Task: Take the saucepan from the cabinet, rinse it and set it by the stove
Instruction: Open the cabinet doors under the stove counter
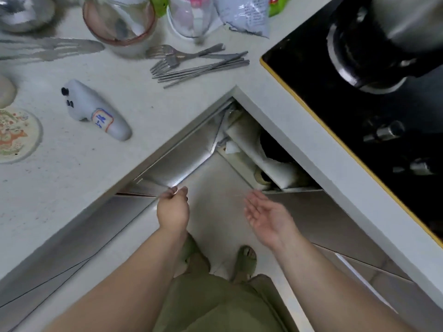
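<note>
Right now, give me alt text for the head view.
The left hand holds the edge of the open steel cabinet door; the right hand hangs open, empty. Inside the cabinet, a dark pan-like shape; forks lie on the counter.

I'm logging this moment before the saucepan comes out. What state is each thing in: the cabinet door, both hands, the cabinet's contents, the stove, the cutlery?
Cabinet door: swung open, its edge held by the left hand.
Left hand: fingers closed on the door edge.
Right hand: open, palm up, empty.
Cabinet interior: exposed, a dark round vessel inside, partly hidden.
Stove: a pot on the burner, no flame visible.
Forks and chopsticks: lying loose on the counter.
</note>
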